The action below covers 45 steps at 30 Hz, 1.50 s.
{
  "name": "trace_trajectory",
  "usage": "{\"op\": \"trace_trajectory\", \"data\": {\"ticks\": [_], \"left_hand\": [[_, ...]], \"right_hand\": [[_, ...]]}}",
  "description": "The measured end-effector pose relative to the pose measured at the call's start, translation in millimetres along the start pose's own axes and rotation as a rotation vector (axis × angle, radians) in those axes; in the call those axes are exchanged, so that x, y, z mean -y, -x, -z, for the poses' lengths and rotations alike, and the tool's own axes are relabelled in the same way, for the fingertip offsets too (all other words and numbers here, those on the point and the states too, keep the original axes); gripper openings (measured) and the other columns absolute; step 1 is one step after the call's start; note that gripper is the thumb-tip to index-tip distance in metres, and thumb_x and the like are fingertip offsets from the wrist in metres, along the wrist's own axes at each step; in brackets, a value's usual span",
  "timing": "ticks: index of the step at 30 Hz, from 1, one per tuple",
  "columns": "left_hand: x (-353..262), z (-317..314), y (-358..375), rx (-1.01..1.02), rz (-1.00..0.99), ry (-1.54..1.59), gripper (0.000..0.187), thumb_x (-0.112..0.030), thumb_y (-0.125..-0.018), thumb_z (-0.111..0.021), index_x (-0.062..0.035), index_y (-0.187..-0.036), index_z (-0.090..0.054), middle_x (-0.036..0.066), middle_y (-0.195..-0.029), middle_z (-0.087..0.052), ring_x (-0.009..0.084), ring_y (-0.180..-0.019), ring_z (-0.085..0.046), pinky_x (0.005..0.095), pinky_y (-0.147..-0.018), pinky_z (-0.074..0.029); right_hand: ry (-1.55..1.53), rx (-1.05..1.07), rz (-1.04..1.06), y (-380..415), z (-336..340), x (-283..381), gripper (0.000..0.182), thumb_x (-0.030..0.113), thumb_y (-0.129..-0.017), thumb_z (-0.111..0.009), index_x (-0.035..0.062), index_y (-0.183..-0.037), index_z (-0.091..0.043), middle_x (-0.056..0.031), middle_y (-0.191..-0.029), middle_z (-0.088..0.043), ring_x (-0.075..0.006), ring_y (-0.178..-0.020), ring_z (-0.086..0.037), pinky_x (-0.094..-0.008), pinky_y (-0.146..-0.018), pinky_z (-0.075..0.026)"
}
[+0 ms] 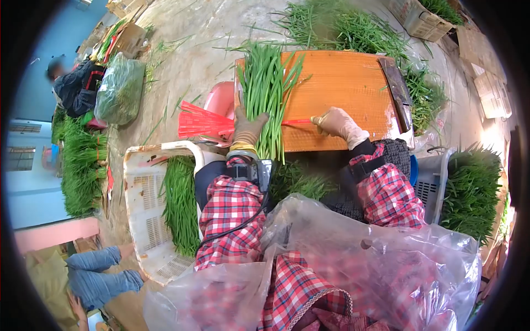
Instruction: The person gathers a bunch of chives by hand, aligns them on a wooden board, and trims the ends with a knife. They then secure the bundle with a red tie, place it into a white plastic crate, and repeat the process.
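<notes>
– On the floor ahead of the wearer: orange counter (342, 102), biggest item in play. Greens at its left end, remainder mostly bare. Good layout?

– Works, I think. Bare side gives the right arm room to pull. Wet-looking sheen in places, so assume things slide.

– Next size down?

– White crate (149, 207), left of the wearer, more greens standing inside. Forearm passes near its rim; I'd watch for snags.

– Then the bundle?

– Bundle of greens (269, 80), lengthwise on the counter, both ends poking past the edges. Leaves fan out at the far end. I'd square the stalks before any tension goes on.

– Red strips?

– Fan of red strips (201, 121), just left of the bundle. Best left out of the pull line.

– Hands?

– Left hand (248, 129): gloved, curled over the bundle toward its near end, thumb across the stalks. Should be firm enough to stop rolling, not so hard it bruises.

– Other one?

– Right hand (335, 124): gloved, fingertips closed in a pinch, well right of the bundle, gripping the single red strip (298, 122).

– Smallest part, then. Tips?

– Runs nearly straight from bundle to pinch. Pull low and level, even tension, no jerk. Can't tell how it's routed beneath the leaves; check for twists.
</notes>
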<state>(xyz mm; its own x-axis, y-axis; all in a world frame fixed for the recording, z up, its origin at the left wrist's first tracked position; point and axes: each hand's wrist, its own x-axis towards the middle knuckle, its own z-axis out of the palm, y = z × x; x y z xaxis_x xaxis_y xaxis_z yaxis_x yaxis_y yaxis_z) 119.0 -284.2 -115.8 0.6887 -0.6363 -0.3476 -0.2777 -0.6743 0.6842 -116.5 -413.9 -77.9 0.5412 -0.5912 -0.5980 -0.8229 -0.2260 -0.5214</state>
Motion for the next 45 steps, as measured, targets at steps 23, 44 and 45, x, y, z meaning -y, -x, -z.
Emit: {"op": "trace_trajectory", "data": {"ticks": [23,44,45], "left_hand": [[211,216,190,-0.543,0.065,0.997,0.045,-0.004,-0.081,-0.057,-0.0005,-0.126,-0.049,0.014,-0.122,-0.052,0.0245,-0.103,-0.057,0.0331,-0.073,-0.056],[529,187,355,-0.647,0.715,0.860,0.034,-0.006,-0.077,-0.054,-0.0068,-0.111,-0.060,0.005,-0.079,-0.058,0.0145,-0.061,-0.054,0.0263,-0.050,-0.047],[521,189,351,-0.671,0.727,0.871,0.030,-0.005,-0.077,-0.053,-0.0063,-0.107,-0.060,0.005,-0.078,-0.057,0.0148,-0.059,-0.054,0.0259,-0.049,-0.046]], "right_hand": [[-0.058,-0.591,0.282,-15,9,-34,0.040,0.040,-0.090,-0.056,0.0037,-0.098,-0.071,-0.0111,-0.070,-0.067,-0.0206,-0.066,-0.063,-0.0352,-0.065,-0.049],[0.203,-0.058,1.282,125,-175,215,0.020,0.005,-0.072,-0.064,0.0080,-0.091,-0.065,-0.0084,-0.069,-0.060,-0.0289,-0.070,-0.060,-0.0415,-0.063,-0.048],[0.164,-0.070,1.302,125,-175,208,0.015,0.006,-0.074,-0.063,0.0087,-0.089,-0.065,-0.0092,-0.067,-0.058,-0.0293,-0.070,-0.060,-0.0416,-0.062,-0.048]]}}
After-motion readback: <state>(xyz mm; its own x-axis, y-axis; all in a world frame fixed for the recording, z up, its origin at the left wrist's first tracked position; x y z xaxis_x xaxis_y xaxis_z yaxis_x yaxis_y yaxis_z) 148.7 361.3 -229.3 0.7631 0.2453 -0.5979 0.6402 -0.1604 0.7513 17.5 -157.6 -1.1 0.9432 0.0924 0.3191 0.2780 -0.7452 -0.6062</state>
